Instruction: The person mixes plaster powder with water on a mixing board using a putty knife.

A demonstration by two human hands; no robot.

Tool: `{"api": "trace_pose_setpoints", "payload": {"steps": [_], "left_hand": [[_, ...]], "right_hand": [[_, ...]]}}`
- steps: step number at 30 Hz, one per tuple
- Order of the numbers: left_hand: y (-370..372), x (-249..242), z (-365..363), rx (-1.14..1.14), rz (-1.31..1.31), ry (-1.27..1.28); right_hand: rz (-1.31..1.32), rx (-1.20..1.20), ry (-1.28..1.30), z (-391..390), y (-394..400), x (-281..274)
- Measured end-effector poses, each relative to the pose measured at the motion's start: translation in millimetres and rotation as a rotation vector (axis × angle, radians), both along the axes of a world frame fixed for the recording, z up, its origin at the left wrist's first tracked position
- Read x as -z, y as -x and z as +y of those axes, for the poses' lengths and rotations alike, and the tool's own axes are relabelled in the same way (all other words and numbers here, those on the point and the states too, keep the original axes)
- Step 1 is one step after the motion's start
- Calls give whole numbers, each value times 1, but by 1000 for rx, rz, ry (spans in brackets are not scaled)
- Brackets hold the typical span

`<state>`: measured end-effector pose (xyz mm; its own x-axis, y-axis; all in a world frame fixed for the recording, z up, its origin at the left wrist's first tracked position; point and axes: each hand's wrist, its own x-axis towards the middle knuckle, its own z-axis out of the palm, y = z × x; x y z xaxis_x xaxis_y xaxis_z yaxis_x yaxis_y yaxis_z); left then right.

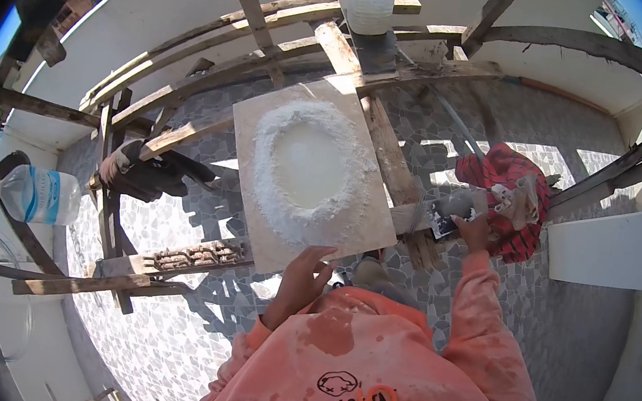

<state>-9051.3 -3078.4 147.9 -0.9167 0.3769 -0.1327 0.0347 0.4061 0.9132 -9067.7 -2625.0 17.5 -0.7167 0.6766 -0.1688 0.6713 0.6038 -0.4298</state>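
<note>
A pale square board lies across wooden beams in front of me. On it a ring of white powder surrounds a pool of milky liquid. My left hand is at the board's near edge, fingers partly bent and apart, with nothing seen in them. My right hand reaches out to the right, its fingers closed at a small dark piece smeared with white, whose kind I cannot make out. Right beside it sits a grey rounded object. A red and black checked cloth lies just beyond.
A translucent plastic bucket stands on the far beams. Dark gloves or cloth hang over a beam at left, near a big water bottle. Timber posts and rails surround me above a stone-patterned floor. A white panel stands at right.
</note>
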Motion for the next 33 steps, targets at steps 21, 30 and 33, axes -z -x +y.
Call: {"api": "trace_pose_setpoints", "payload": {"steps": [21,30,33], "left_hand": [[0,-2,-3,43,26,57],[-5,-4,-9,-52,6,55],[-7,-3,-8,-68,-13,39]], "right_hand": [[-256,-355,-215,20,54,-20],[-413,-529,-185,52,84,-26],[-313,-516,-174,65,86,-11]]}}
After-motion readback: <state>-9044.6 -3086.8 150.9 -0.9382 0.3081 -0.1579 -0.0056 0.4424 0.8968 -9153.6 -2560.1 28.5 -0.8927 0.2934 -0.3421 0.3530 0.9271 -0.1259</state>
